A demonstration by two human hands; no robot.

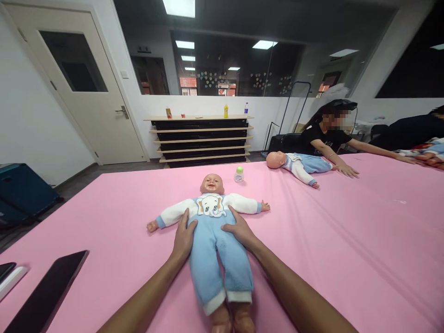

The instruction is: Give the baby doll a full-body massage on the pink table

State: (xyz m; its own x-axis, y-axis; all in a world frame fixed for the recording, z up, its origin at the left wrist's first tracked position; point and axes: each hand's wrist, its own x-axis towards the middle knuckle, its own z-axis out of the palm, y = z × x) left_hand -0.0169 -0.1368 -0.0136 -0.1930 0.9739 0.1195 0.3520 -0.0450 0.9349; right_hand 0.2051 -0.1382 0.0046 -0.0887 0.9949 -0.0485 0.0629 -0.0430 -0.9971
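Note:
A baby doll (208, 240) in a light blue and white romper lies on its back, head away from me and arms spread wide. An elephant face is on its chest. My left hand (184, 235) clasps the doll's side at the waist, thumb on the front of the cloth. On the opposite side my right hand (241, 228) holds the waist in the same way, its thumb and a finger on the romper. The other fingers of both hands are partly hidden beside the body. A small clear bottle with a green cap (239, 175) stands just beyond the doll's left arm.
The pink-covered table (347, 231) carries a second doll (301, 164) at the far right, near a seated person's hand (347, 170). A black phone (48, 286) and a white object (12, 282) lie at the near left. Behind stands a shelf stack (203, 138) with bottles on top.

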